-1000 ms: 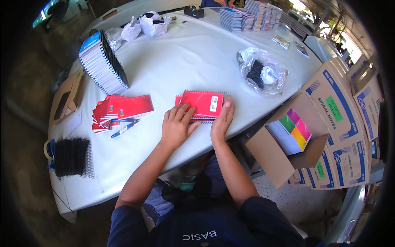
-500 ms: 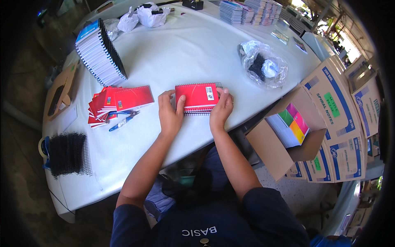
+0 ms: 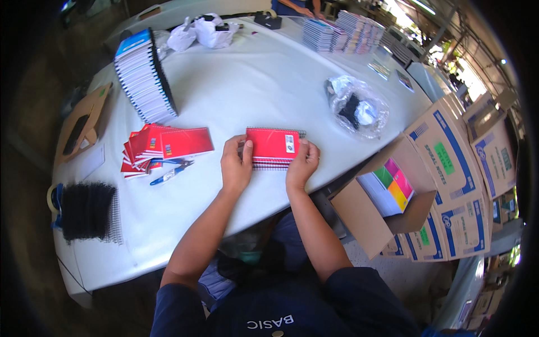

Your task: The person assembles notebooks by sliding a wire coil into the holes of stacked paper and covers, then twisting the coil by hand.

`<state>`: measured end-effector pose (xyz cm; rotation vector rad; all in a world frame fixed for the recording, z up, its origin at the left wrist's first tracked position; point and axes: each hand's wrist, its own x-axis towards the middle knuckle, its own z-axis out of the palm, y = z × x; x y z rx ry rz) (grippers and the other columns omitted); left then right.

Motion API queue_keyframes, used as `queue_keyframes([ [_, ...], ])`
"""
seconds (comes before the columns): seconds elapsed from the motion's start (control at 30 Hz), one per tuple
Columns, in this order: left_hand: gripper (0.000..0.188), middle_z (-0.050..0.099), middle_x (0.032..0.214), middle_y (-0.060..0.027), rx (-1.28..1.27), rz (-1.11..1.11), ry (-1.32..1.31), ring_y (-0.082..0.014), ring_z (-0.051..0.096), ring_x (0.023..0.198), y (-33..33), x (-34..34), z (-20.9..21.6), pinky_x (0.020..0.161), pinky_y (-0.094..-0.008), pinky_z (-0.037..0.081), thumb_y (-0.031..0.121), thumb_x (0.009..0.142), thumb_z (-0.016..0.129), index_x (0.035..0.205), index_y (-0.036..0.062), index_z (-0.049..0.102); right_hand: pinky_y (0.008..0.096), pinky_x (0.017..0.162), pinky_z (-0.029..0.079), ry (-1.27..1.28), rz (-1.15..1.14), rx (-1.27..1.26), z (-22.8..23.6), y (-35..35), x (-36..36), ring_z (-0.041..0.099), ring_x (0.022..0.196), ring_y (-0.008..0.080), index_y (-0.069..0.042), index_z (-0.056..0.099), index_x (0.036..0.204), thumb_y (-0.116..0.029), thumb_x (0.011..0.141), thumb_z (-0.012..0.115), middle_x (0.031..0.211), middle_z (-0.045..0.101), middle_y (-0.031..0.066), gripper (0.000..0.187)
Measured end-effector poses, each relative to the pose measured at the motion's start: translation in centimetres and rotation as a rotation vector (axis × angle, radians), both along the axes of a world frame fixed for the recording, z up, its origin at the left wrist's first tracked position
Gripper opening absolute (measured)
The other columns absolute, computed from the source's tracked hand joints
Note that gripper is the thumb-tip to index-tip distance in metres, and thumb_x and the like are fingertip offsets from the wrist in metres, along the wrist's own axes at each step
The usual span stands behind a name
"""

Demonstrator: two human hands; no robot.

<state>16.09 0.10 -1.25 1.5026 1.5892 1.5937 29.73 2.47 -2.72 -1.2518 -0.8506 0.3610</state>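
A small stack of red spiral notebooks [image 3: 268, 145] lies on the white-covered table [image 3: 224, 90] in front of me, a white label on the top cover. My left hand [image 3: 236, 165] grips the stack's left end, thumb on the cover. At the other end my right hand [image 3: 303, 164] holds it, thumb near the label and fingers round the edge. To the left, red notebooks [image 3: 188, 142] lie fanned out without visible spirals. Blue-handled pliers [image 3: 170, 173] rest just below them.
A tall stack of spiral-bound notebooks [image 3: 143, 81] stands far left, above black wire coils [image 3: 87, 210]. A clear plastic bag [image 3: 359, 106] sits right, near an open carton [image 3: 365, 222] of notebooks. Booklet stacks [image 3: 345, 33] and another person's hand [image 3: 305, 12] are at the back.
The view has shifted, so most things sit lower in it. Another person's arms now show at the far edge. Both hands stay on the notebook stack.
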Motion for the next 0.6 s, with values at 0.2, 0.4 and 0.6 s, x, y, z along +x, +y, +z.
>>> queue_keyframes([
  [0.2, 0.036, 0.051, 0.11, -0.0172, 0.156, 0.208, 0.538, -0.0343, 0.048, 0.105, 0.7, -7.1, 4.3, 0.093, -0.0408, 0.038, 0.0, 0.075, 0.056, 0.11, 0.0044, 0.055, 0.0413, 0.094, 0.03, -0.217, -0.053, 0.114, 0.4, -1.2, 0.7, 0.042, 0.106, 0.0285, -0.001, 0.052, 0.106, -0.016, 0.091, 0.048, 0.109, 0.051, 0.0133, 0.022],
  [0.4, 0.04, 0.05, 0.118, -0.0117, -0.202, 0.058, 1.196, -0.0309, 0.046, 0.112, -0.5, -13.2, 2.8, 0.095, -0.0441, 0.036, 0.002, 0.072, 0.056, 0.112, 0.0097, 0.056, 0.042, 0.098, 0.024, -0.473, 0.012, 0.281, 1.9, -2.3, -0.3, 0.036, 0.114, 0.0295, -0.003, 0.051, 0.109, -0.016, 0.09, 0.05, 0.117, 0.048, 0.0145, 0.024],
  [0.6, 0.035, 0.063, 0.101, -0.009, 0.043, 0.047, 0.996, -0.0253, 0.058, 0.095, -5.4, -12.9, 6.0, 0.078, -0.037, 0.046, 0.0, 0.075, 0.054, 0.109, 0.0085, 0.059, 0.0392, 0.084, 0.046, 0.475, 0.991, -0.197, 3.2, -7.2, -2.6, 0.056, 0.098, 0.0257, -0.003, 0.051, 0.114, -0.026, 0.092, 0.05, 0.109, 0.057, 0.0156, 0.033],
])
